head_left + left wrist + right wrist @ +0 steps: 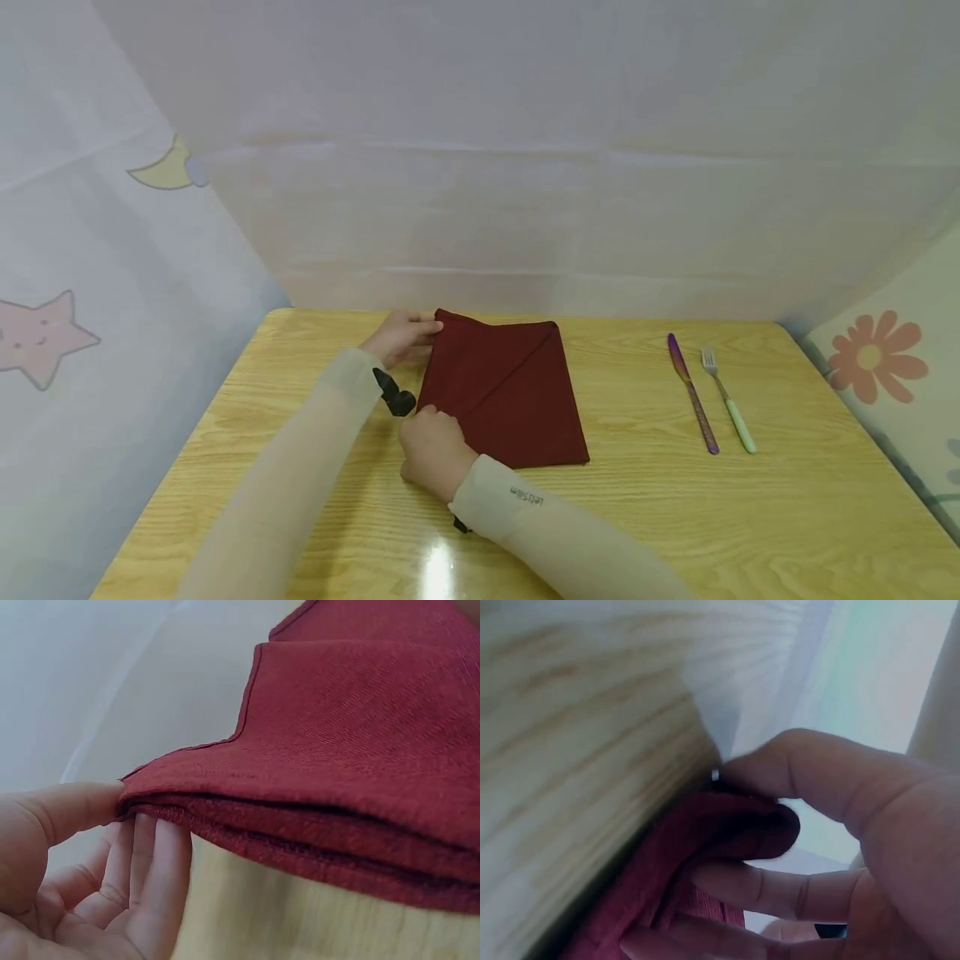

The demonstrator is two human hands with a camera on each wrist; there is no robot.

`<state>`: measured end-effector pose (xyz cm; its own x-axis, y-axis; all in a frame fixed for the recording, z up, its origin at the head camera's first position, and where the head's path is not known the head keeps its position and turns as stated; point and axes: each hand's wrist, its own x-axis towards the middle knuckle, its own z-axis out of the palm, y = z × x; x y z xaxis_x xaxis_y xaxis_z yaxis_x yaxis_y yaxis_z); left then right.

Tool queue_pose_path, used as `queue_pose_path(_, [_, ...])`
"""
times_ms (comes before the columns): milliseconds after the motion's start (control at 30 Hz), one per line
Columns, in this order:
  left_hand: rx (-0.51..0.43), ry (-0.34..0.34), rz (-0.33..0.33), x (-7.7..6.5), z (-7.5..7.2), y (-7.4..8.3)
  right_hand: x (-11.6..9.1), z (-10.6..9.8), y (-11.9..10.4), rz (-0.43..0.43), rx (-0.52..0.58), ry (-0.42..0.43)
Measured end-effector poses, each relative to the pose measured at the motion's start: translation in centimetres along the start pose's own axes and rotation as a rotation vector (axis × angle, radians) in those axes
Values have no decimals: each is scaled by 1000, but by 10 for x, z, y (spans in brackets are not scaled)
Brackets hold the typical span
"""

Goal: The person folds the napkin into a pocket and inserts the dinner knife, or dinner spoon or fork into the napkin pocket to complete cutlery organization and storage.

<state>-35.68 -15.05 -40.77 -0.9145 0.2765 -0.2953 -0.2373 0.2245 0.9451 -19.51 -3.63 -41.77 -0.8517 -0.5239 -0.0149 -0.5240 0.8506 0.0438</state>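
Observation:
A dark red cloth napkin [517,392], folded into a layered square with a diagonal fold line across its top, lies on the wooden table. At its far left corner, my left hand [401,336] pinches the stacked layers between thumb and fingers. The left wrist view has that corner [150,787] lifted off the tabletop, its layers slightly parted along the side. My right hand [437,450] holds the near left part of the napkin and covers that corner in the head view. In the right wrist view, the thumb and fingers curl around a rolled-over edge of the cloth [705,825].
To the right of the napkin lie a purple knife [693,396] and a fork with a pale green handle [735,417], side by side. Pale sheets hang behind and beside the wooden table [637,517]; the left one carries a star [45,337], the right one a flower [870,357].

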Motion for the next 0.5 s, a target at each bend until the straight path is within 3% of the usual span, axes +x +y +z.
queue_pose_path(133, [23, 0, 21, 0, -1, 7, 0, 0, -3, 27, -35, -13])
queue_pose_path(233, [27, 8, 13, -1, -2, 11, -1, -1, 4, 34, 34, -3])
queue_pose_path(500, [4, 17, -11, -7, -6, 9, -23, -6, 40, 42, 619, 30])
